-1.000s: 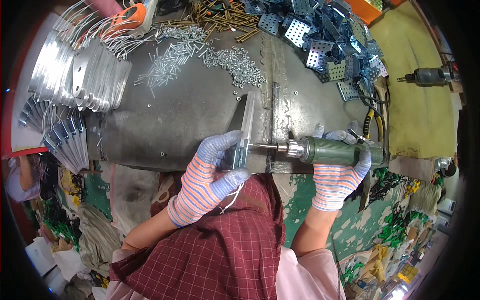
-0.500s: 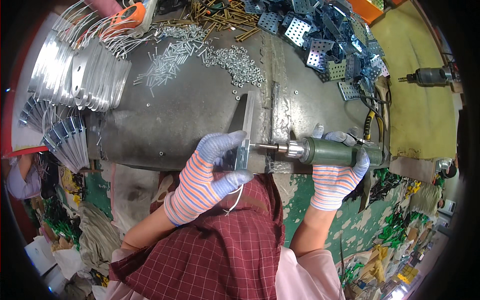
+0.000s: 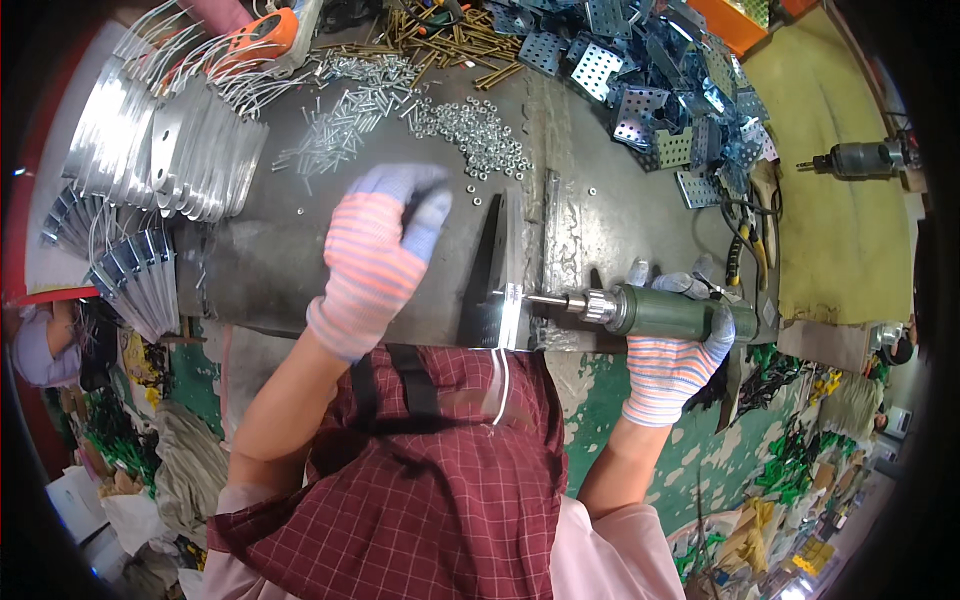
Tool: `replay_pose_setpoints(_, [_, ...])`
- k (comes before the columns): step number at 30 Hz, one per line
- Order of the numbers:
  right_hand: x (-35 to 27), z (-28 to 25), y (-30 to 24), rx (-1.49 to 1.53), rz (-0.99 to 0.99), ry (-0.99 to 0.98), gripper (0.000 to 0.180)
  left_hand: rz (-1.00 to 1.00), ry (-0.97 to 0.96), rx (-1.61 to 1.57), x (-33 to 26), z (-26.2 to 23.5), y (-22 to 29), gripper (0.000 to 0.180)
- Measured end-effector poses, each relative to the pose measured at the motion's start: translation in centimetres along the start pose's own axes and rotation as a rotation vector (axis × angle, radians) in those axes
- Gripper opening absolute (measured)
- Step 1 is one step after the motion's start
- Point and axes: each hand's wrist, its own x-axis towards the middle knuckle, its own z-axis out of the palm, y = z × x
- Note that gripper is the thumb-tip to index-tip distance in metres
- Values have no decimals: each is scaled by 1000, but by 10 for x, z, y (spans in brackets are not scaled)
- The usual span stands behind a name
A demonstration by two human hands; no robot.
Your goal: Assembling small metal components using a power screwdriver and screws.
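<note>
Head view: the right hand grips a green power screwdriver, its bit pointing at a metal strip by the worktop's front edge. The left hand, blurred and apart from the strip, has parted fingers, apparently empty. Unsteadied by hands, the strip could tip if the bit nudges it or its white cord snags.
</note>
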Motion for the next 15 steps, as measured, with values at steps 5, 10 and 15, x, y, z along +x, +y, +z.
replay_pose_setpoints(5, [1, 2, 0, 2, 26, -84, 57, -8, -200, 215, 19, 20, -6, 17])
replay_pose_setpoints(10, [0, 8, 1, 11, 31, -51, 60, -26, -358, 308, 26, 20, -9, 14])
replay_pose_setpoints(15, [2, 10, 3, -6, 29, -96, 62, -47, -122, -39, 3, 15, -15, 16])
